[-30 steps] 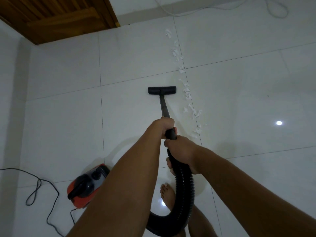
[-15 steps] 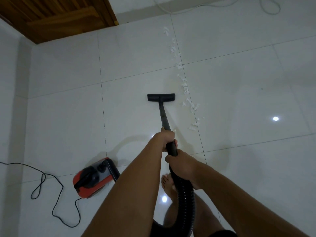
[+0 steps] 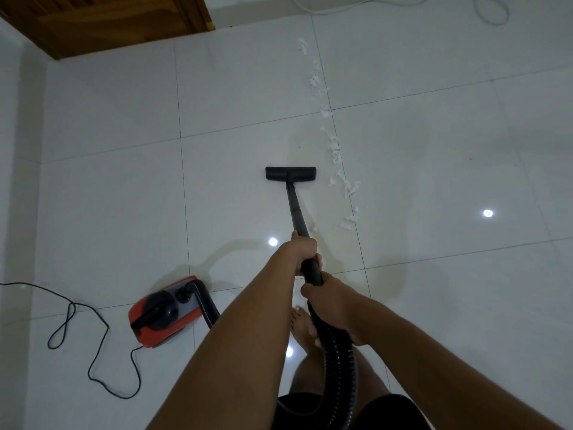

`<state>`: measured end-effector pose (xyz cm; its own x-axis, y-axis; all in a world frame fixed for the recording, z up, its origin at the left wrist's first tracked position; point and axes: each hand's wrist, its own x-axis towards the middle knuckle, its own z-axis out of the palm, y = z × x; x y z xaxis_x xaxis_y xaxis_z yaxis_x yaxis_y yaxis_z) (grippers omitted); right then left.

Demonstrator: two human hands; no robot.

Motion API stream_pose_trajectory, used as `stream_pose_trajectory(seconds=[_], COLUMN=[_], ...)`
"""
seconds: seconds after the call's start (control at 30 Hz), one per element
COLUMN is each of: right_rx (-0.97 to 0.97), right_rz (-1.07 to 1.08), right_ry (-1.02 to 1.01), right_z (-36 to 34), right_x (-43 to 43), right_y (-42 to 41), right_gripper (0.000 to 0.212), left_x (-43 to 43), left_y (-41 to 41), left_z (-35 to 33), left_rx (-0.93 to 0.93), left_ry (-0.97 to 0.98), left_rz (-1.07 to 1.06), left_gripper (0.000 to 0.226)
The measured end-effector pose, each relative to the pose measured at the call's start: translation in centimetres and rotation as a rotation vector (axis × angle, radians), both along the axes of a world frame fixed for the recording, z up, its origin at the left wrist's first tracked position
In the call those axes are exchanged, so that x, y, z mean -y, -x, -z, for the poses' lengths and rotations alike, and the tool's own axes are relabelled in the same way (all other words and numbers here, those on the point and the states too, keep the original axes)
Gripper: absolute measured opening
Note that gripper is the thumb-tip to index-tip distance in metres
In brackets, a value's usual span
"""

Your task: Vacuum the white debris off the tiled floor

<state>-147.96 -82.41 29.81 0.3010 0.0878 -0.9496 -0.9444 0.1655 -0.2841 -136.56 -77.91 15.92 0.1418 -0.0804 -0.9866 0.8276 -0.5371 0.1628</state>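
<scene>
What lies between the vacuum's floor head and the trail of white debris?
Only a narrow strip of bare tile, seen in the head view: the floor head sits just left of the white debris, not touching it.

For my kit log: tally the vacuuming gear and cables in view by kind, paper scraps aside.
Vacuum canister: 1
Floor nozzle: 1
Wand: 1
Hose: 1
Black power cord: 1
White cable: 1
Total: 6
</scene>
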Motion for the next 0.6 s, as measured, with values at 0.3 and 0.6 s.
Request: stream_pose_trajectory(seconds=[0.3,0.6], right_rx=[0.042,0.069], right_rz=[0.001,0.000], right_ry=[0.043,0.046], right_z=[3.5,8.0], right_x=[1.8,4.0], right_y=[-4.5,-8.3], right_gripper=[0.036,0.046], left_x=[2.3,4.7], left_y=[-5.1,-9.6], left_z=[2.6,6.0], left_rx=[0.020,0.085], left_ry=[0.018,0.025], left_rz=[-0.022,-0.056], left_gripper=[0.066,0.068])
